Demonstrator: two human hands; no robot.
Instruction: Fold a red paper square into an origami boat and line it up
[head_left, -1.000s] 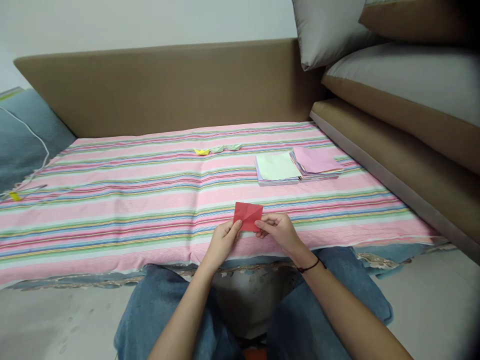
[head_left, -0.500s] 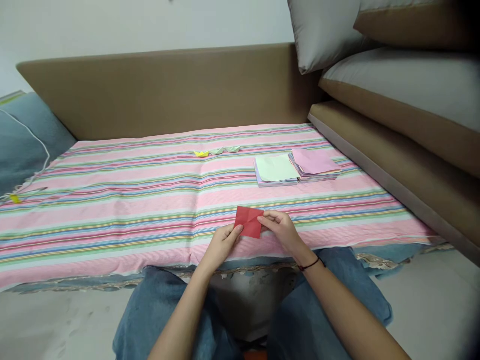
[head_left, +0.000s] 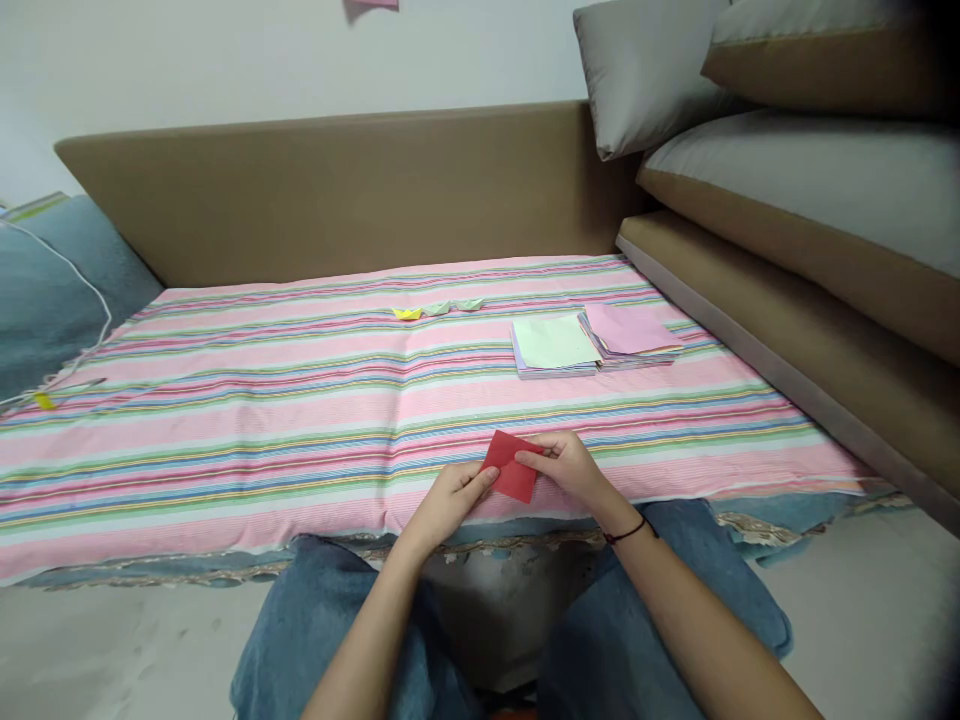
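Observation:
A small square of red paper with crease lines is held up over the front edge of the striped cloth. My left hand pinches its left corner, thumb on top. On the opposite side my right hand grips the paper, its thumb lying on the red face and its fingers behind. Parts of the fingers of both hands are hidden behind the sheet. A dark cord circles my right wrist.
Beyond the hands lie a small yellow folded paper and two pale green folded papers in a row. Two paper stacks, pale green and pink, sit to the right. Cushions pile up at right; a white cable runs at left.
The red paper has turned a little and moved slightly right and down in view, with both hands still on it. The whole view has shifted slightly, showing a pink piece on the wall.

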